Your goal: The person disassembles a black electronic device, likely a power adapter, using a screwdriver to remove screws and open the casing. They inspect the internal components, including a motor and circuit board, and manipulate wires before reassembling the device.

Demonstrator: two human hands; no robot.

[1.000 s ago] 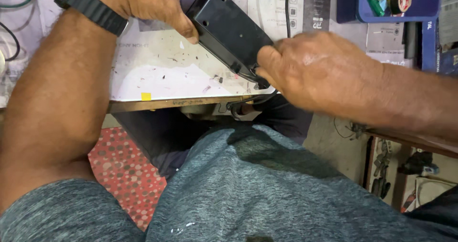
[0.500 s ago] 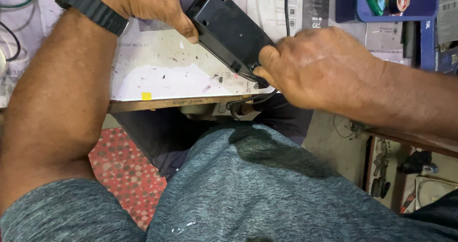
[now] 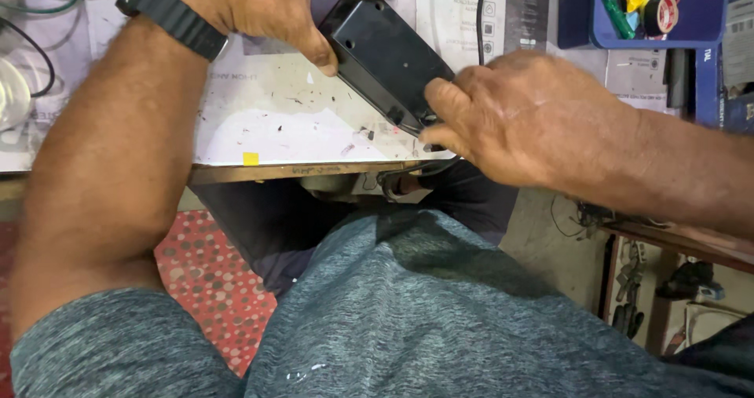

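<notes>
Both hands hold a black box (image 3: 386, 52) tilted over the white worktop (image 3: 275, 123), near its front edge. The left hand (image 3: 259, 5), a black watch (image 3: 171, 13) on its wrist, grips the box's upper end, thumb pressed on its left edge. The right hand (image 3: 526, 115) is closed round the lower corner, fingertips pinching there; what they pinch cannot be told. Against 0.5 s ago, the box and left hand sit the same, while the right hand has shifted slightly along the lower corner. A blue tray (image 3: 652, 29) lies at the upper right.
</notes>
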